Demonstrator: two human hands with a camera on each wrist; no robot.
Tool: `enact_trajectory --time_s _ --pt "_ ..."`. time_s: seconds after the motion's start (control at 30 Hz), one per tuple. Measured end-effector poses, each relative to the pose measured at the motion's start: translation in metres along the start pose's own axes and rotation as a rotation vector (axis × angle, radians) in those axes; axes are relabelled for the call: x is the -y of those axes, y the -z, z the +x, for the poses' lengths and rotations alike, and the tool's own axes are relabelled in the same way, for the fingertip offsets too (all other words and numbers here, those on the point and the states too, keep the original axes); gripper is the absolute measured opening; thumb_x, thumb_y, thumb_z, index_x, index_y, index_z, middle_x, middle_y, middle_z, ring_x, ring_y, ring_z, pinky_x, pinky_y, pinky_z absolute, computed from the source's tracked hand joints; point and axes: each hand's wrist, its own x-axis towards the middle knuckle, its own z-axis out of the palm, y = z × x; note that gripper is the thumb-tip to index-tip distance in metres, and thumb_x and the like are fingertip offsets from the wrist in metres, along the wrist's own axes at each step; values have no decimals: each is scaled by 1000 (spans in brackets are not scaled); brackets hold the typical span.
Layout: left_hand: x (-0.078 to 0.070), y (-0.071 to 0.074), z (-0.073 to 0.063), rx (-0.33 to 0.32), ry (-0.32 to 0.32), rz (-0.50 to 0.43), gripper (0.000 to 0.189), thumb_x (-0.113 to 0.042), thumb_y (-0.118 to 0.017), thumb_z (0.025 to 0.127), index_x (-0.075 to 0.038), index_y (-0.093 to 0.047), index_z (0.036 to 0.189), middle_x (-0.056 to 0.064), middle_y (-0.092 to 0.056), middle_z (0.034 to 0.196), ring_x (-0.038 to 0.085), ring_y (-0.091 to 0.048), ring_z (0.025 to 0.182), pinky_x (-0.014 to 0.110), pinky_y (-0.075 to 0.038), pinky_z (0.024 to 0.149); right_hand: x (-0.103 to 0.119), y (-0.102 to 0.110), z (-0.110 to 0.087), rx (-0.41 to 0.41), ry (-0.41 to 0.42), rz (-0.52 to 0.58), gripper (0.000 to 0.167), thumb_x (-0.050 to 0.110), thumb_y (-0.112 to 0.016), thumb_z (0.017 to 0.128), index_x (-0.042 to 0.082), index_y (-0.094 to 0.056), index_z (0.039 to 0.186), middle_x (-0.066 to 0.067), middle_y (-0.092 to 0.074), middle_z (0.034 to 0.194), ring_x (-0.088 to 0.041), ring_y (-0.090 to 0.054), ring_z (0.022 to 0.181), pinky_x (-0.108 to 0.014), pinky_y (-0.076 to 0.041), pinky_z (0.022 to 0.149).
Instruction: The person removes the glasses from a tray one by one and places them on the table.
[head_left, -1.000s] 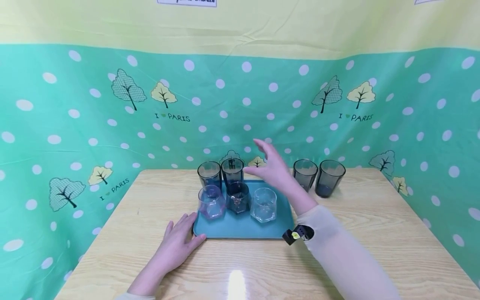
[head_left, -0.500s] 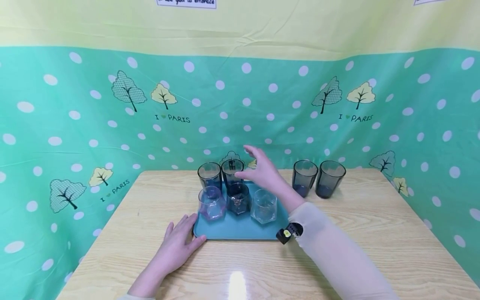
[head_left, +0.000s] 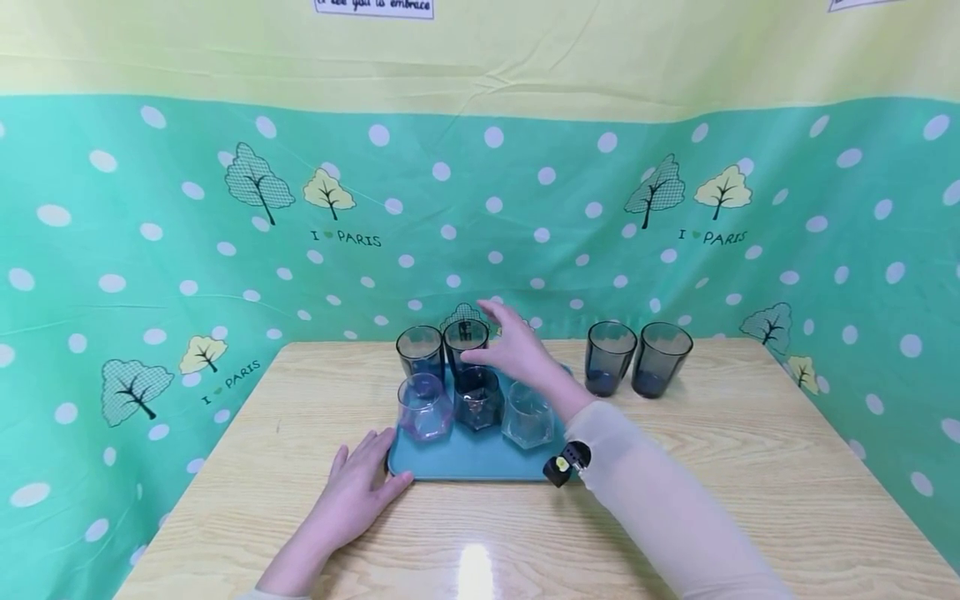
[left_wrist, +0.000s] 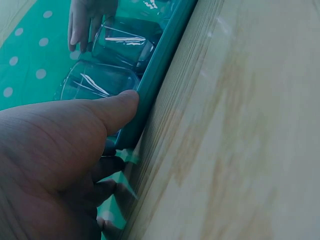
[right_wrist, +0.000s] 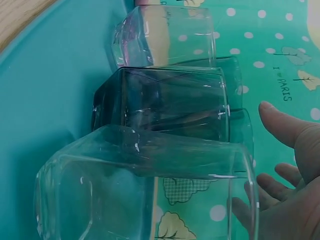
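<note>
My left hand (head_left: 360, 483) lies at the front left corner of a blue tray (head_left: 480, 468), its thumb on the rim in the left wrist view. In a row on the tray stand three short faceted glasses: a purple-tinted glass (head_left: 425, 414), a dark glass (head_left: 477, 406) and a clear glass (head_left: 529, 423). Behind them, toward the back left, are two tall smoky tumblers, a left tumbler (head_left: 420, 354) and a right tumbler (head_left: 460, 354). With thumb and fingers spread, my right hand (head_left: 517, 348) is beside the right tumbler's rim; the right wrist view shows nothing in its grasp.
Two more tall smoky tumblers, one (head_left: 609, 360) nearer the tray and another (head_left: 660, 362) further right, stand on the wooden table (head_left: 712, 475). A dotted green cloth (head_left: 495, 204) hangs right behind the table. The right forearm crosses the tray's right side.
My right hand has moved left and slightly down, away from the two right-hand tumblers and up to the tall tumbler at the tray's back. The left hand has stayed put.
</note>
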Motion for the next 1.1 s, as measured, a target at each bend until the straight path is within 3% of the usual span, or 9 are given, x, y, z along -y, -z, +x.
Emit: enact_trajectory --time_s 0.37,0.57,0.8,1.1 --pt "0 0 -1 -7 -7 -2 82 -38 -76 107 6 -41 166 26 -46 168 50 -28 162 78 -4 127 -3 -9 5 -4 -33 -34 99 31 -94 92 19 -38 172 -6 -43 172 -35 -43 156 -57 -42 124" --pt "0 0 -1 -19 -20 -3 82 -37 -76 106 6 -41 166 26 -47 167 50 -29 162 78 -4 127 -4 -11 6 10 -41 -41 100 31 -94 92 17 -36 173 -6 -42 174 -34 -40 159 -56 -38 127" --pt "-2 1 -2 -33 -29 -3 81 -38 -77 106 7 -43 164 27 -48 166 51 -31 160 79 -6 126 -5 -14 7 18 -68 -55 100 31 -94 92 22 -36 174 -7 -37 177 -36 -36 161 -58 -35 128" --pt "-3 3 -2 -6 -13 -2 82 -42 -73 107 7 -42 165 27 -47 167 50 -31 161 79 -5 126 -6 -17 9 24 -65 -65 100 33 -93 94 17 -36 174 -12 -37 177 -37 -36 161 -58 -37 127"
